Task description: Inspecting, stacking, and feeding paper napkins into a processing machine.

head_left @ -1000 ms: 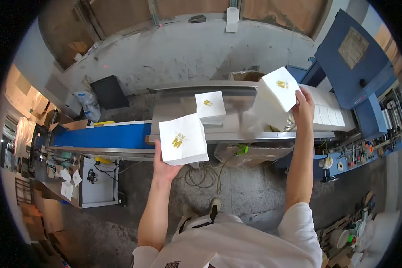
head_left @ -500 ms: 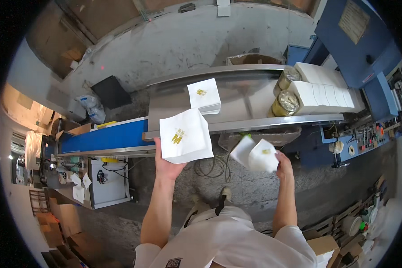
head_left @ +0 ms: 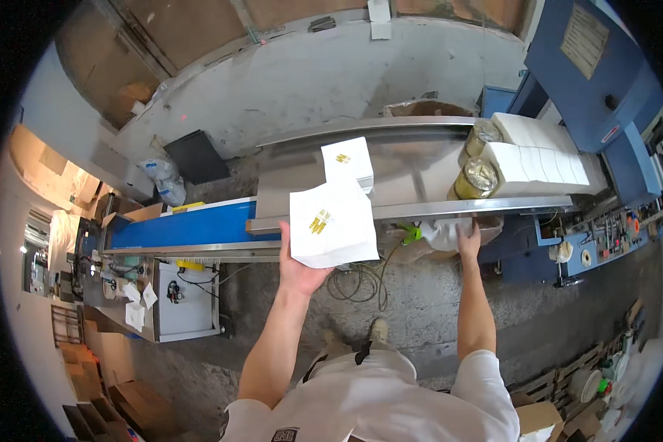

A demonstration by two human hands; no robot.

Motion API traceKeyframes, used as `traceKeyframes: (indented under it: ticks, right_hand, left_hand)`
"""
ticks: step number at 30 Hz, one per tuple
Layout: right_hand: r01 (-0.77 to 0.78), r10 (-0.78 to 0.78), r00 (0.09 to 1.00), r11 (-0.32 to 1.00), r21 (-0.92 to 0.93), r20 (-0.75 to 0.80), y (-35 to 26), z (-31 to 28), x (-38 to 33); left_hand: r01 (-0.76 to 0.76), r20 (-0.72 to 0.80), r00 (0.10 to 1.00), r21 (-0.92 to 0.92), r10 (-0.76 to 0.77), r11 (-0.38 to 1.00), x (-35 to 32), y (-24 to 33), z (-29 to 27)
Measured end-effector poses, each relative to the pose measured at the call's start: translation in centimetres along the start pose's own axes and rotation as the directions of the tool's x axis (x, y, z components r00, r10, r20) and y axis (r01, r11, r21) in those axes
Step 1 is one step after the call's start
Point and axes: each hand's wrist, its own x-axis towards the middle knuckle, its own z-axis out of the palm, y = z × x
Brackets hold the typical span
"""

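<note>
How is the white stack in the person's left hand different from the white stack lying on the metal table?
The held stack is lifted on the left hand in front of the metal table; the table stack rests flat on the steel, untouched. The held stack looks larger, being nearer the camera. Its gold mark sits near the middle; the table stack's sits toward the far edge. Both are white, square and carry a small gold mark.

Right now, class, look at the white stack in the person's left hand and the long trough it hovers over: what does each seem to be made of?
The white stack in the left hand looks like soft matte paper, probably napkins: layered edges, a slight sag, a small gold print. The trough looks like brushed sheet metal, likely stainless steel: grey, with dull streaky reflections and a thin folded rim.
</note>
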Motion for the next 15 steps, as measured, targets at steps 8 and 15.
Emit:
traceKeyframes:
  ticks: [8,15]
  right_hand:
    - [-0.067,0.044,0.996,0.950,-0.306,-0.079,0.5,1.8,0.2]
    - [0.094,-0.098,0.993,0.993,-0.071,-0.064,2.0,-1.2,-2.4]
  left_hand:
    - [0.011,0.100,0.995,-0.048,-0.006,0.999,-0.1,-0.8,0.2]
    - [0.071,0.136,0.988,0.016,-0.072,0.997,1.3,-3.3,-0.7]
